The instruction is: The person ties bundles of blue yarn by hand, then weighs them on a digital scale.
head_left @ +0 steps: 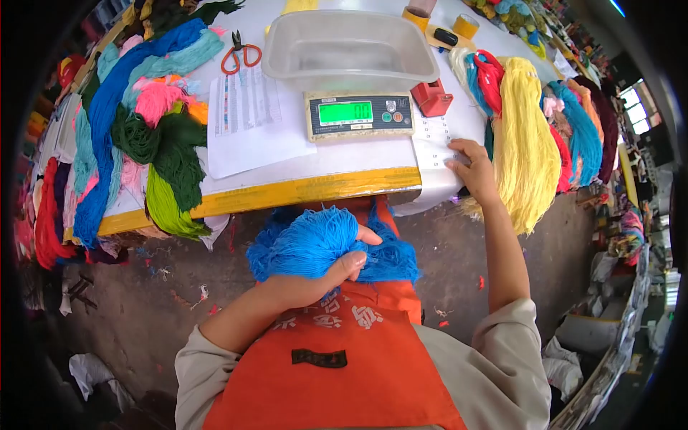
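Note:
A thick bundle of blue yarn (315,242) lies over the lap, on the orange apron (330,387). My left hand (344,266) is wrapped round its middle, thumb and a finger showing. On the table's right part my right hand (473,168) rests with its fingertips on a white strip of printed labels (432,147), thumb and fingers apart. Just beyond the strip sits a red dispenser (432,98). A scale (358,116) with a lit green display stands at the front of the table, with a translucent plastic tub (350,50) on it.
Printed sheets (251,125) and red-handled scissors (241,54) lie left of the scale. Coloured yarn (172,143) hangs over the table's left front. Pale yellow yarn (529,143) hangs at the right. Yellow tape (308,189) lines the front edge. Tape rolls (466,26) stand behind.

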A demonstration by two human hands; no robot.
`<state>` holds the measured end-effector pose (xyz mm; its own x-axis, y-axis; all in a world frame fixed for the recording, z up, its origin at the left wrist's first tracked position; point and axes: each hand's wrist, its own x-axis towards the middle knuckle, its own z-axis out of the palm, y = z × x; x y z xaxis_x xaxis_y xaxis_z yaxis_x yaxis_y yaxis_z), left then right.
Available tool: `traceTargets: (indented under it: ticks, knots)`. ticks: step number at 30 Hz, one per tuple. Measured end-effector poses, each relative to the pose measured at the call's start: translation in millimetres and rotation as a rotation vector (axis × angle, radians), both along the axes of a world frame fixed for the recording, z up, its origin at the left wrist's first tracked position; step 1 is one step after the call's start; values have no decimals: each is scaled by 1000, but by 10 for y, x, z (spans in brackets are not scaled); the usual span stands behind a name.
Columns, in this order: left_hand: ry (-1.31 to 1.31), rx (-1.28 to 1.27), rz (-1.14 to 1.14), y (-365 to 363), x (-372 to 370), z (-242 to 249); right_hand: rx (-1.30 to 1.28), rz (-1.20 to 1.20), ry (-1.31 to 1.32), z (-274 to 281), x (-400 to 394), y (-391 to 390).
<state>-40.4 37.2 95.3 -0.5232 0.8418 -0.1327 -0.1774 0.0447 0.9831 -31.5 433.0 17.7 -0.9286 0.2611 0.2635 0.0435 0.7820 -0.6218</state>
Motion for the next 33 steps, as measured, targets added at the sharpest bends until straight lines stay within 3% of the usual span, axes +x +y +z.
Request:
traceTargets:
  ticks: [3, 7, 14, 23, 33]
  knots:
    - [-12, 7, -13, 41, 18, 18, 132, -12, 29, -58, -60, 66]
    - [8, -13, 7, 28, 33, 18, -7, -116, 53, -143, -10, 3]
    - [11, 21, 44, -4, 25, -1, 108, -172, 275, -237, 66, -192]
    - [-3, 40, 94, -43, 59, -17, 44, -246, 299, -331, 104, -261]
    - [83, 27, 125, -152, 62, 43, 151, -256, 349, -355, 109, -319]
